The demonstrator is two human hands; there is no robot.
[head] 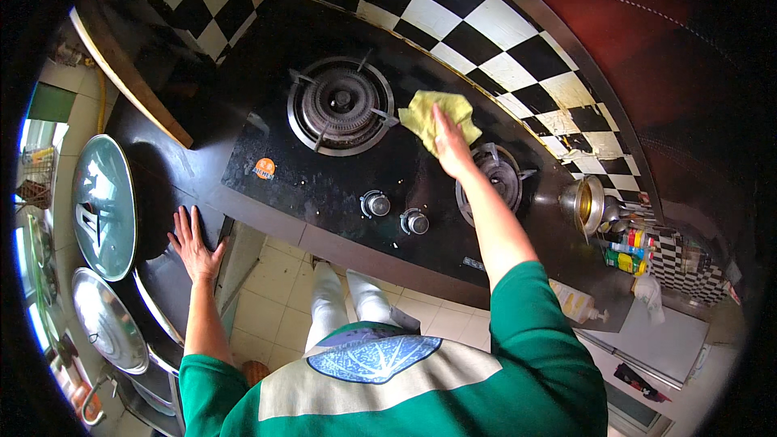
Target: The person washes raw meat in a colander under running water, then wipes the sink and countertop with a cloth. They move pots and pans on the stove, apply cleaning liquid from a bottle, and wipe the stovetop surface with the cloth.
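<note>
My right hand (450, 144) presses a crumpled yellow-green cloth (428, 118) onto the black glass gas hob (315, 185), between the two burners. The large left burner (342, 99) has a steel ring and pan supports. Part of the right burner (495, 176) is hidden under my right forearm. Two round control knobs, a left knob (376, 204) and a right knob (415, 222), sit near the hob's front. Small pale crumbs lie around them. My left hand (197, 250) rests flat with fingers spread on the dark countertop (206, 185), left of the hob, and holds nothing.
A glass pot lid (106, 194) and a metal lid (109, 321) stand at the left. A wooden board (133, 94) is behind them. At the right are a metal bowl (586, 203) of yellowish liquid, bottles (625, 261) and a pump bottle (573, 303). Checkered tiles (467, 42) line the wall.
</note>
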